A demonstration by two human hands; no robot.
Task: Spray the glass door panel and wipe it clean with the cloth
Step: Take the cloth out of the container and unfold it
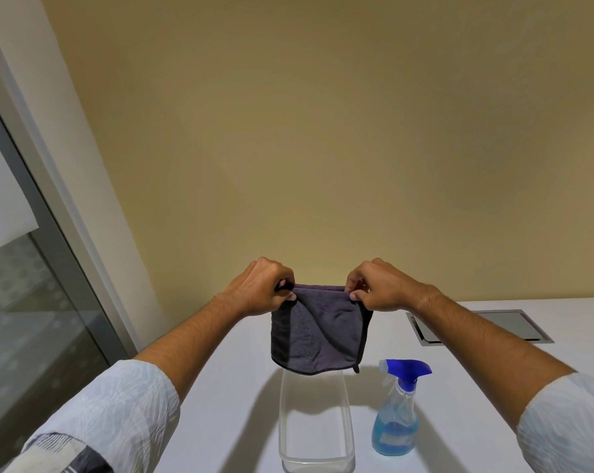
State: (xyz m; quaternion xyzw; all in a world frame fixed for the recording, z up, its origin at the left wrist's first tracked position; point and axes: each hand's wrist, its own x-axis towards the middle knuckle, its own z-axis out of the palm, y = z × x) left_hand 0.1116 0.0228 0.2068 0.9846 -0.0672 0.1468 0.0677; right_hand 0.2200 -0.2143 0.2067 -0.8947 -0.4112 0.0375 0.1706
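In the middle of the frame both hands hold a dark grey cloth [317, 331] up by its top edge — the left hand [266, 288] pinches the upper left corner between thumb and curled fingers, and the right hand [379, 286] pinches the upper right corner the same way. The cloth hangs folded, its black-trimmed lower edge drooping just above the far end of a clear plastic container [316, 459] that sits on the white table [476, 387] at bottom centre. Just right of the container stands a spray bottle [396, 421] with a blue trigger head and blue liquid in its lower part, untouched and upright. Further back, toward the right edge, a grey metal flap [428, 331] is set into the tabletop, partly hidden behind the right forearm. Along the left edge of the frame runs the glass door panel [25, 319] in its grey frame — its upper part looks frosted or covered, though the angle makes that hard to judge. A plain yellowish wall [322, 131] fills the upper frame.
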